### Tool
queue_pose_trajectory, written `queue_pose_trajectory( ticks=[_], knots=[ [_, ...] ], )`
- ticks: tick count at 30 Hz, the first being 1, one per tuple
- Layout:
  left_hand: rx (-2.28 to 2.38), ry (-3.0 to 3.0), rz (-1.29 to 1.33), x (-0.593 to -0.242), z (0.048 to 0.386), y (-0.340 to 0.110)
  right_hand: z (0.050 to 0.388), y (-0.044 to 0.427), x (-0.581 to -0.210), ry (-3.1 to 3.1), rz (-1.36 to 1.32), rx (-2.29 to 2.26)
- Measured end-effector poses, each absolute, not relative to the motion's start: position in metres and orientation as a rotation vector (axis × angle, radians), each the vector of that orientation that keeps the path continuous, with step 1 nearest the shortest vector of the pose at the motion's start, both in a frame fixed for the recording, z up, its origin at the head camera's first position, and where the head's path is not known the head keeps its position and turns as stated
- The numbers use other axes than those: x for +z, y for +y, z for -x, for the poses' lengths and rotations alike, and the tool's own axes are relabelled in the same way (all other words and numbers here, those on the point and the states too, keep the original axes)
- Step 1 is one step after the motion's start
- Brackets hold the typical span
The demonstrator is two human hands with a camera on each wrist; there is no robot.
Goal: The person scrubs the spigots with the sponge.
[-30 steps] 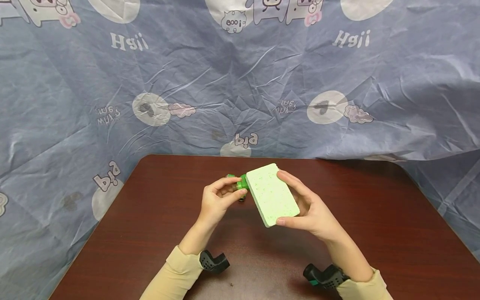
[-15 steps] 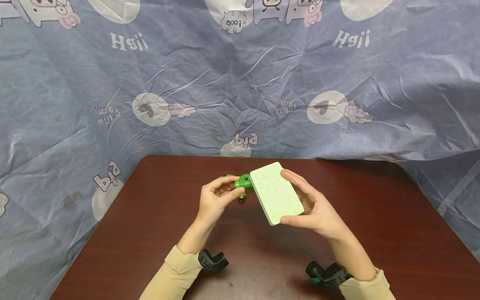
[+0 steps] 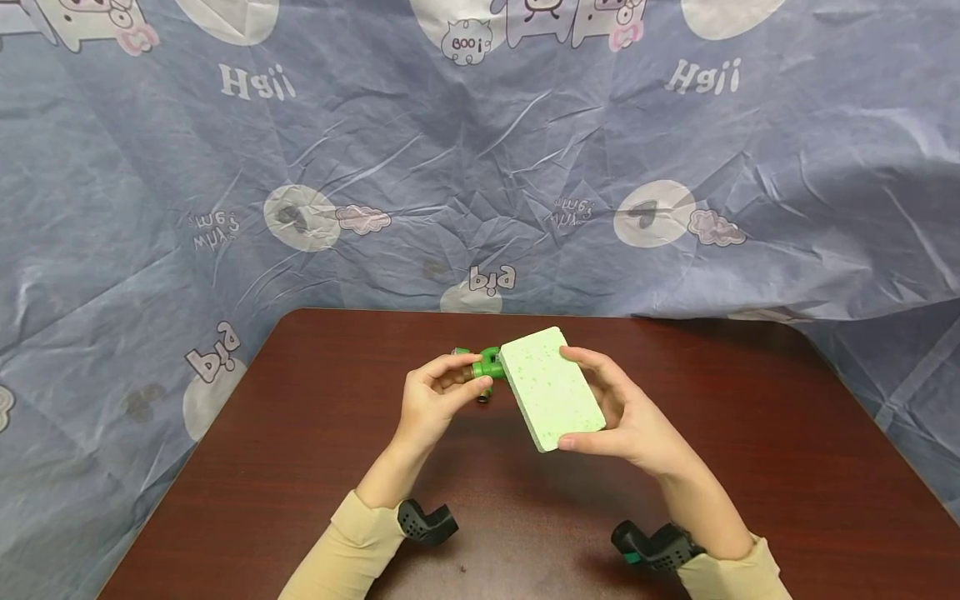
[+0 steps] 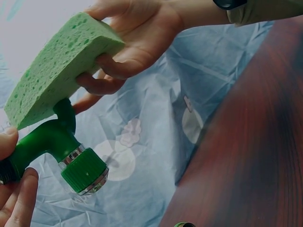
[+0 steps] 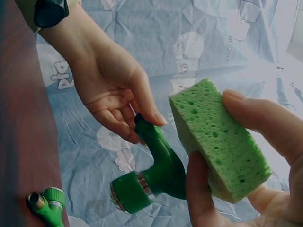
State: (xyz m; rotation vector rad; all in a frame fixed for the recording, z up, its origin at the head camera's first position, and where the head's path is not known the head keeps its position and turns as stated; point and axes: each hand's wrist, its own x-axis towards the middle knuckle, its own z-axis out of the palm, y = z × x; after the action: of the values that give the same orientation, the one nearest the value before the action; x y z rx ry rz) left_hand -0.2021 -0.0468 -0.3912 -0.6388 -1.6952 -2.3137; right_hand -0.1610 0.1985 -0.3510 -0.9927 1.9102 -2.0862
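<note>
A big blue cloth (image 3: 480, 167) with white pictures hangs behind a shiny, red-brown worktop (image 3: 750, 417). Up above the worktop, my right grip (image 3: 633, 421) bends round a light green, block-shaped sponge (image 3: 552, 389) full of holes. My left grip (image 3: 435, 400) pinches one end of a shiny green forked pipe (image 5: 161, 161), just beside the sponge. Another green pipe with a gold-coloured end (image 5: 52, 208) lies on the worktop.

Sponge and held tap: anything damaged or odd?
Nothing much stands out: the sponge looks whole, the held tap shows no visible break; only a small dark speck marks the table, low in the head view.
</note>
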Motion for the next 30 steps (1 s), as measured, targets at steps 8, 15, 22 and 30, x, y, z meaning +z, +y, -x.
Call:
queue_pose_trajectory(
  ticks=[8,15,22,30],
  knots=[
    [-2.293,-1.702,0.604,-0.388,0.202,-0.050,0.160,0.210,-0.344,1.951,1.040,-2.104],
    [-2.307,-1.708,0.625,-0.389,0.201,-0.047,0.160,0.203,-0.346,1.917,1.017,-2.151],
    [-2.303,-1.720,0.611,-0.390,0.201,-0.046,0.158,0.193,-0.348,1.853,0.990,-2.184],
    [-2.309,-1.701,0.626,-0.391,0.202,-0.047,0.156,0.188,-0.351,1.873,0.932,-2.154]
  ],
)
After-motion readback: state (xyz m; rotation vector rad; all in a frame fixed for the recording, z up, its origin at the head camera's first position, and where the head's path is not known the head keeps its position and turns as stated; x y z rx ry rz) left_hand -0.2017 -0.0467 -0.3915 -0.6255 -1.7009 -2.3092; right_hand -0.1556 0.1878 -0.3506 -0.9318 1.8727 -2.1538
